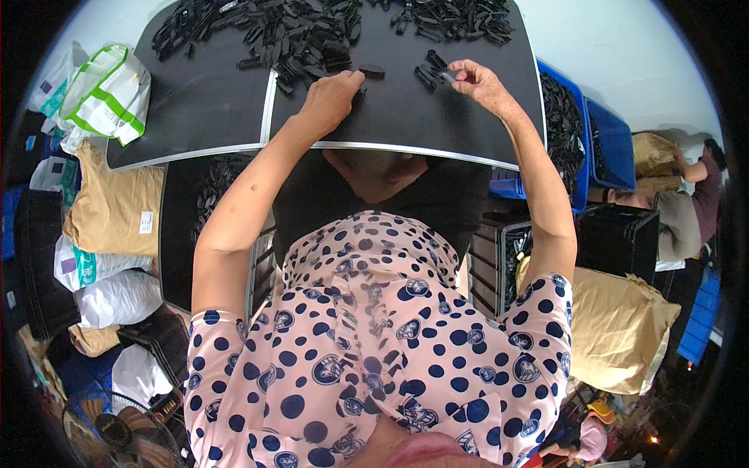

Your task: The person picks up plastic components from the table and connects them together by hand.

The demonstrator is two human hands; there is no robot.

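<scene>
My left hand (pixel 331 98) rests at the table, fingers curled together. A small black toothed piece, much like a hair clip (pixel 372 72), sits right at its fingertips; I cannot make out whether it is gripped. My right hand (pixel 478 83) has thumb and forefinger brought together on a small translucent piece (pixel 448 77). Just left of it lie loose black clip-like pieces (pixel 425 77). A big heap of such pieces (pixel 289 35) spreads beyond my left hand, and a second heap (pixel 456 19) lies at the far right of the black table (pixel 203 109).
A white and green bag (pixel 109 97) stands on the table's left end. Blue bins (pixel 608 144) of black pieces are off the right edge. Brown sacks (pixel 113 199) and dark crates (pixel 499 261) flank me. A fan (pixel 121 429) is at lower left. Another person (pixel 702 187) works far right.
</scene>
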